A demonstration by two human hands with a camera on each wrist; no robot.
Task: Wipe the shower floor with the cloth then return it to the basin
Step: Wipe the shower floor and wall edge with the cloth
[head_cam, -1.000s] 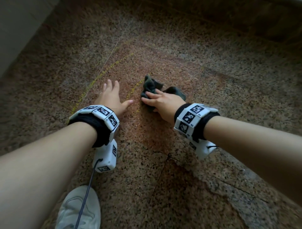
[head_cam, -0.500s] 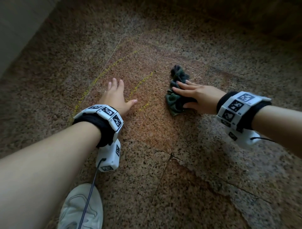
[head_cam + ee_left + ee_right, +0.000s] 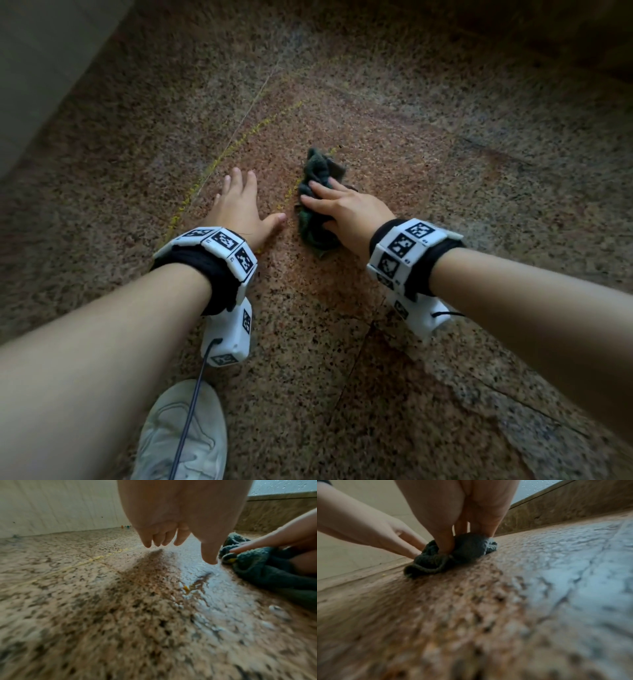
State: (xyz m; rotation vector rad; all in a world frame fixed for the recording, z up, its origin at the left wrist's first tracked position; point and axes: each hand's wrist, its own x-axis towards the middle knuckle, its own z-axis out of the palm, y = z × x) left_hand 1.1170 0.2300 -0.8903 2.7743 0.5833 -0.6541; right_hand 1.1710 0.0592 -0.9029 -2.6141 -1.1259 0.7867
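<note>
My right hand (image 3: 346,209) presses the cloth (image 3: 317,202), grip pinching it, thumb apparently tucked in; left hand (image 3: 239,209) spread flat at its 9 o'clock; left wrist view alone shows the shower floor (image 3: 214,588) wet.

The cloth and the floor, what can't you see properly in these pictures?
- The basin: in no view, so where the cloth goes back cannot be told.
- Floor under the cloth: hidden by the cloth and the right hand pressing on it, in all views.
- Near floor: blurred in both wrist views.
- The shoe: cut off by the head view's bottom edge.
- Left hand palm: hidden under the hand in the head view.
</note>
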